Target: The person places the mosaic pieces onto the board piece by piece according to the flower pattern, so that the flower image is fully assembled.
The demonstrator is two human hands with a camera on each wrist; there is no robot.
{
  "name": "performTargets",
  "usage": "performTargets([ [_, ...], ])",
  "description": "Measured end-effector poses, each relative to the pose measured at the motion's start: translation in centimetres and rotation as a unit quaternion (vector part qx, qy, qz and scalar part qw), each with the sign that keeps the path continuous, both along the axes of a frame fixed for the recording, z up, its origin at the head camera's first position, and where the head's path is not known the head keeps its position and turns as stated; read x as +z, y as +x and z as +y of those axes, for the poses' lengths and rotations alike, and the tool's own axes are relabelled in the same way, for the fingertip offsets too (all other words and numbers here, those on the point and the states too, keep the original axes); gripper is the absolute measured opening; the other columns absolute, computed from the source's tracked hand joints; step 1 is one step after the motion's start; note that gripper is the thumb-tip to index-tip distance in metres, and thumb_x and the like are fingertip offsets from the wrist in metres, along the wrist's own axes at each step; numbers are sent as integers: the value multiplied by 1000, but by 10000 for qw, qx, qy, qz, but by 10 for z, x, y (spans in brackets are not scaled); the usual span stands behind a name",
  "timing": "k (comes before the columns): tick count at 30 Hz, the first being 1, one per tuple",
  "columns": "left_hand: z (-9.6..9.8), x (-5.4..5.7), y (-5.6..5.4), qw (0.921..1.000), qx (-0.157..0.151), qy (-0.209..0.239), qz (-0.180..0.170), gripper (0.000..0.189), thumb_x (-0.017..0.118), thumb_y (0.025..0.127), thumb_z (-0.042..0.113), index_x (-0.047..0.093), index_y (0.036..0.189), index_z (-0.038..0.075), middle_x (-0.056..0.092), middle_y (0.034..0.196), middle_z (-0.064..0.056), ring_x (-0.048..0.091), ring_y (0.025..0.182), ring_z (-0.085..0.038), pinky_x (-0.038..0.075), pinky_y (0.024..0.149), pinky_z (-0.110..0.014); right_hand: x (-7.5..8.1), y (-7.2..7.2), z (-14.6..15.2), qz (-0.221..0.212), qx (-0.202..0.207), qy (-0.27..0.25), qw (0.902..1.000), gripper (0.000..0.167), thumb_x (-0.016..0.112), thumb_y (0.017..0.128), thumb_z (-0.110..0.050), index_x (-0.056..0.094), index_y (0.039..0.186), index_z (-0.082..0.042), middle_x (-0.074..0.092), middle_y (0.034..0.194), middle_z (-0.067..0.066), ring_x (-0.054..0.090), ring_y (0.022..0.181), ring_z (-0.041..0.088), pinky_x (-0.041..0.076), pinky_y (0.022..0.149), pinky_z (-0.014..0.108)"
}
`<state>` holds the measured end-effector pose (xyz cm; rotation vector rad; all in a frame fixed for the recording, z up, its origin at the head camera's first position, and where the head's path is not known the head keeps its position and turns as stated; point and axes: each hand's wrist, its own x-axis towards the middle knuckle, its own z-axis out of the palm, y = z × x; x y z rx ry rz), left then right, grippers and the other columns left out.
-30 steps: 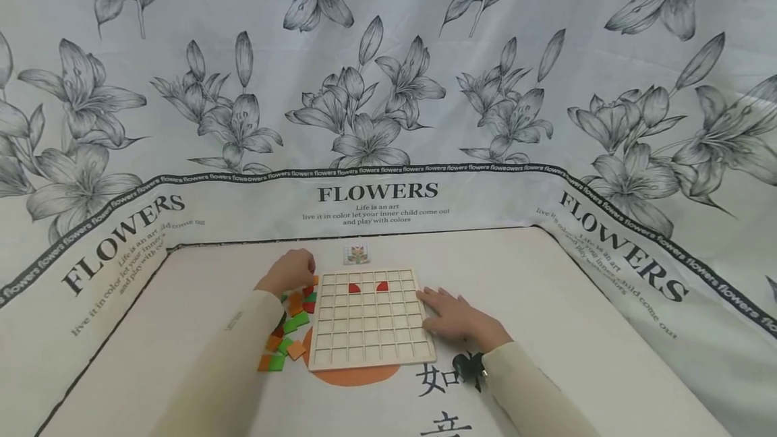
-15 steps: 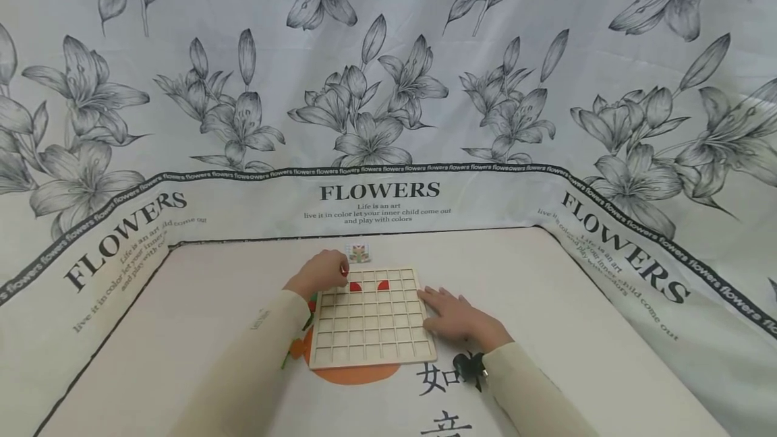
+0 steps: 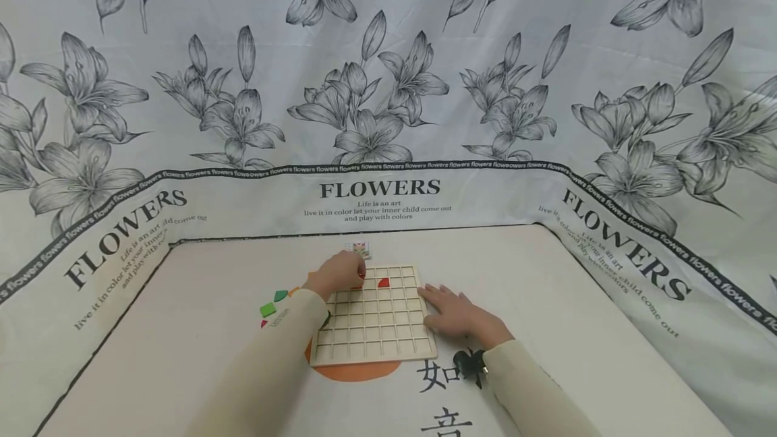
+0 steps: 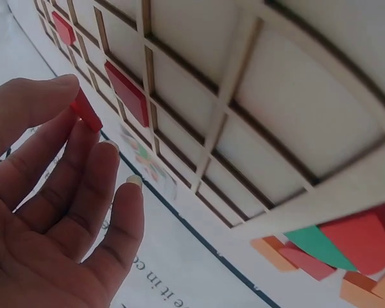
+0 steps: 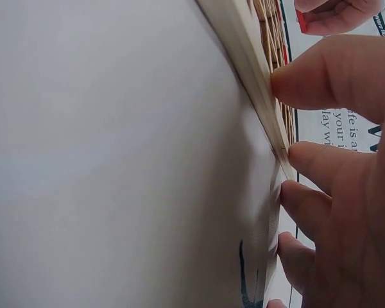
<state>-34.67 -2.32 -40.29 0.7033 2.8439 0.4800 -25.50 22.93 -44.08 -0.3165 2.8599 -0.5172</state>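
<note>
My left hand (image 3: 340, 272) is over the far rows of a wooden grid board (image 3: 373, 326). Between thumb and fingers it pinches a small red tile (image 4: 86, 110), seen nearly edge-on in the left wrist view. Two other red tiles lie in cells of the board, the nearer tile (image 4: 127, 92) and the farther tile (image 4: 63, 27); in the head view my left hand mostly covers one of them. My right hand (image 3: 455, 315) rests at the board's right edge, its fingers extended, with thumb and fingertips (image 5: 301, 157) against the wooden rim.
Loose green (image 3: 268, 309), orange and red tiles lie left of the board, partly hidden by my left sleeve. A small patterned card (image 3: 362, 248) lies behind the board. The table (image 3: 607, 356) ends at a flower-printed curtain (image 3: 388, 120).
My left hand has moved right from the loose tiles to the board's far rows, carrying a red tile. The right hand has stayed at the board's edge.
</note>
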Motion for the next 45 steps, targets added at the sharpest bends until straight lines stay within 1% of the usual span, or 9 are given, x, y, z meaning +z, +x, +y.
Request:
performTargets([
  [3, 5, 0, 2, 10000, -78, -11, -19, 10, 64, 84, 4, 70, 79, 9, 61, 72, 1, 45, 63, -13, 38, 59, -29, 0, 0, 0, -2, -2, -32, 10000, 66, 52, 88, -30, 35, 150, -17, 30, 158, 8, 21, 148, 36, 13, 116, 61],
  [9, 11, -6, 0, 9997, -158, -160, 51, 8, 65, 85, 6, 70, 81, 10, 65, 80, 1, 52, 69, -13, 45, 65, -29, -1, 0, 0, 13, -11, -34, 10000, 66, 53, 89, -31, 35, 150, -17, 30, 158, 8, 21, 148, 36, 13, 116, 61],
  [16, 16, -9, 1, 9997, -223, 0, -131, 14, 61, 86, 2, 65, 74, 9, 48, 65, 2, 40, 60, -12, 34, 55, -27, 0, 1, 0, 24, -13, -64, 10000, 66, 53, 88, -30, 36, 150, -17, 30, 158, 8, 21, 147, 37, 13, 116, 61],
  [19, 18, -10, 1, 9997, -227, -32, -116, 11, 62, 85, 2, 68, 78, 8, 55, 69, 2, 44, 63, -12, 39, 57, -27, 1, 1, 0, 28, -12, -62, 10000, 65, 52, 88, -30, 36, 150, -17, 30, 158, 8, 21, 148, 37, 13, 116, 61],
  [23, 21, -11, 0, 9998, -164, -117, -94, 9, 65, 85, 4, 72, 87, 9, 68, 85, 0, 54, 72, -13, 48, 67, -28, 1, 1, -1, 21, -8, -72, 10000, 65, 52, 89, -30, 35, 150, -16, 30, 158, 8, 21, 148, 37, 13, 116, 61],
  [26, 22, -13, -1, 9998, -110, -143, -106, 9, 65, 85, 5, 72, 88, 9, 68, 87, 0, 55, 72, -13, 49, 67, -29, 1, 1, -1, 21, -13, -65, 10000, 65, 52, 89, -30, 35, 150, -16, 30, 158, 8, 21, 148, 37, 13, 116, 61],
  [31, 23, -14, -3, 9998, -29, -137, -107, 8, 66, 86, 5, 70, 82, 11, 64, 79, 1, 51, 67, -13, 44, 62, -28, 0, 2, 0, 25, -31, -47, 10000, 65, 52, 89, -30, 36, 150, -16, 30, 158, 8, 21, 148, 36, 13, 116, 60],
  [37, 23, -16, -6, 9999, -83, -63, -119, 12, 64, 86, 4, 68, 77, 11, 62, 73, 0, 47, 62, -13, 40, 58, -28, 1, 2, 0, -19, -28, -83, 10000, 65, 53, 89, -30, 36, 150, -16, 30, 158, 8, 21, 148, 36, 13, 116, 61],
  [45, 21, -12, -7, 9997, -89, 157, -132, 10, 67, 83, 2, 73, 88, 9, 69, 88, -1, 55, 71, -14, 49, 67, -30, 2, 2, -1, -13, -47, -36, 10000, 66, 53, 88, -30, 36, 150, -18, 30, 158, 7, 22, 148, 36, 14, 116, 61],
])
